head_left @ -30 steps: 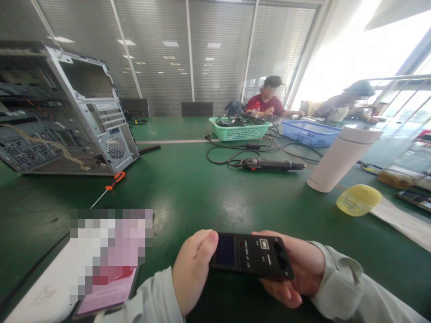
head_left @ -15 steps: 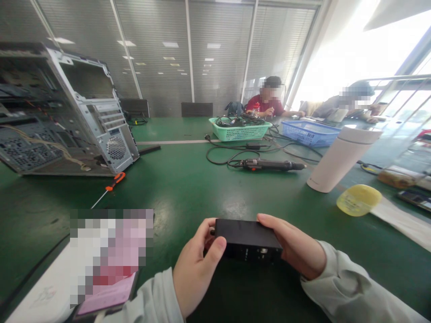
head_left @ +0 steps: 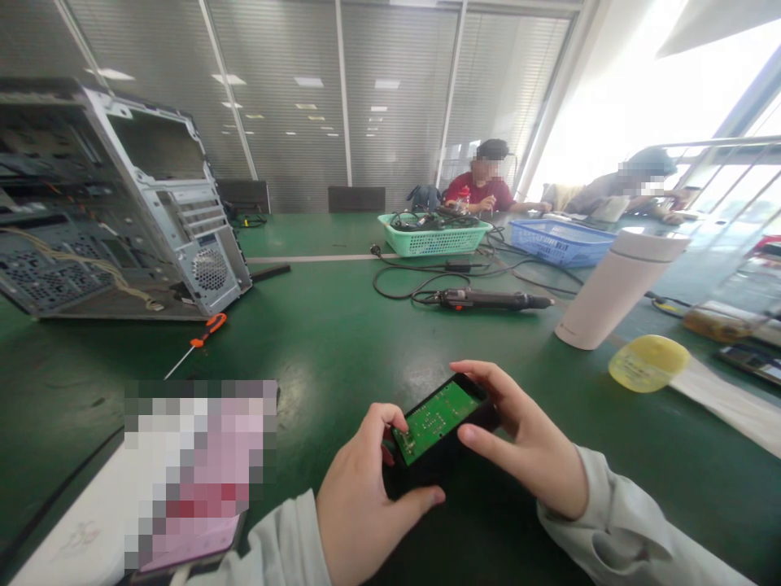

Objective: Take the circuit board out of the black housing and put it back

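A small black electronics case (head_left: 436,465) is held between my hands just above the front of the table. Its open face is turned up toward me and shows a green circuit board (head_left: 437,417) with several tiny solder points. My left hand (head_left: 359,484) grips the near left end, its forefinger on the corner of the board and its thumb along the lower front. My right hand (head_left: 530,435) clasps the far right end between thumb and fingers. The underside of the case is hidden.
On the left stand an opened computer tower (head_left: 152,212), an orange-handled screwdriver (head_left: 208,330), a white box (head_left: 79,513) and a phone (head_left: 201,537). Ahead are an electric screwdriver (head_left: 494,299), a green basket (head_left: 436,238) of cables and a blue basket (head_left: 558,242). A pale bottle (head_left: 619,289) leans right.
The black case has been turned over and tilted, so the green circuit board now faces up. Both hands have shifted their grip around it.
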Motion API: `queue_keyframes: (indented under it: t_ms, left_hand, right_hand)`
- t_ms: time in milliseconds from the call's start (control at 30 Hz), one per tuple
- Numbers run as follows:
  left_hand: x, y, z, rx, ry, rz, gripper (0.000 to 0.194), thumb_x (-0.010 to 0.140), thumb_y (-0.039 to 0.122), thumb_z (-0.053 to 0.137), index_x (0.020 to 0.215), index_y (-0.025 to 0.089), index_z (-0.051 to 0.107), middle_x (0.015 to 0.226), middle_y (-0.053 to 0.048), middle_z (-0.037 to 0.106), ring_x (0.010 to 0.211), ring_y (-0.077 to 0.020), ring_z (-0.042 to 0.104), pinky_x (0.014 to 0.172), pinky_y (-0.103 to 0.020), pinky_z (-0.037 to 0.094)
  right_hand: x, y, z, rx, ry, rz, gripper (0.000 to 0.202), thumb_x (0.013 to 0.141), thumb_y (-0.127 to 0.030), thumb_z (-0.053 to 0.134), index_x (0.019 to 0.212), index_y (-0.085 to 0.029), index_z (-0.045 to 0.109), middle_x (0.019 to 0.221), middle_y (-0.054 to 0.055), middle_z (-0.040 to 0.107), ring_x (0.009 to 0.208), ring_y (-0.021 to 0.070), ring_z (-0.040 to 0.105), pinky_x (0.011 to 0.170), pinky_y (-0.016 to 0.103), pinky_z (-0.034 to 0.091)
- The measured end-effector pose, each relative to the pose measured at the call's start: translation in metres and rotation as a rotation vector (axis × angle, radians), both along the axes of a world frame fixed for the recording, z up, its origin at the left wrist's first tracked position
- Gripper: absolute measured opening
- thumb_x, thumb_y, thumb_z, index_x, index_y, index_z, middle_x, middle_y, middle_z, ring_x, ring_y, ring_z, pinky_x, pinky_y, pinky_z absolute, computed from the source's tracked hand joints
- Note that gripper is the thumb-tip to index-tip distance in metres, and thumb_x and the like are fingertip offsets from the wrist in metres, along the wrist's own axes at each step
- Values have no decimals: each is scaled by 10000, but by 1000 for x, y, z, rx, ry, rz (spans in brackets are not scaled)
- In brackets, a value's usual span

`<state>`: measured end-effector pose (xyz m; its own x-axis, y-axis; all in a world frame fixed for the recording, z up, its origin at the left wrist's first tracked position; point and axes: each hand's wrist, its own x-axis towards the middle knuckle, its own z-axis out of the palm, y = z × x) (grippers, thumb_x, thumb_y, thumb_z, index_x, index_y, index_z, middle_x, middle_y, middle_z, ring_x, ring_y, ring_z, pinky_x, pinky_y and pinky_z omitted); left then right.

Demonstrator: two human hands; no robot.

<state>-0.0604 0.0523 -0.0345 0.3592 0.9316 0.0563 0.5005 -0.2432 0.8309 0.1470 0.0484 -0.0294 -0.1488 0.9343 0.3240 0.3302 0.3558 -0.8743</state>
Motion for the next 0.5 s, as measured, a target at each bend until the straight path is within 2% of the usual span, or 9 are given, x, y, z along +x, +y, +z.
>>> queue_keyframes:
  t_ms: [100, 167, 267, 400, 500]
  left_hand:
    - [0, -1, 1, 86, 43, 3, 421, 638, 126, 708, 871, 260, 385, 894, 10, 583, 745, -210, 553, 703, -357, 431]
    - [1, -1, 1, 154, 51, -26, 403, 648, 80, 680, 869, 260, 395, 916, 11, 583, 751, -202, 555, 697, -340, 433]
    - [1, 0, 0, 238, 45, -70, 398, 656, 18, 627, 885, 263, 413, 917, 18, 578, 785, -200, 563, 708, -327, 439]
    - [2, 1, -2, 296, 32, -109, 382, 671, -8, 583, 890, 262, 425, 919, 16, 578, 846, -205, 577, 755, -335, 454]
    - [1, 0, -3, 328, 29, -107, 371, 685, 10, 584, 914, 263, 441, 942, 10, 589, 867, -206, 588, 766, -337, 467]
  right_hand:
    - [5, -1, 6, 158, -266, 15, 520, 872, -403, 671, 1303, -221, 445, 1211, 77, 494, 1110, 244, 481, 949, 343, 421]
    - [9, -1, 13, 230, -430, 71, 484, 850, -371, 705, 1260, -222, 495, 1143, 74, 521, 1058, 245, 495, 911, 344, 427]
    - [12, 1, 20, 231, -593, 139, 440, 823, -359, 749, 1187, -212, 553, 1038, 72, 548, 938, 231, 527, 805, 318, 453]
    - [10, 1, 22, 193, -651, 195, 463, 825, -503, 749, 1134, -198, 587, 993, 81, 556, 878, 226, 548, 749, 297, 463]
    - [8, 0, 20, 180, -628, 194, 430, 859, -502, 714, 1136, -202, 579, 1025, 81, 549, 903, 222, 557, 766, 287, 472]
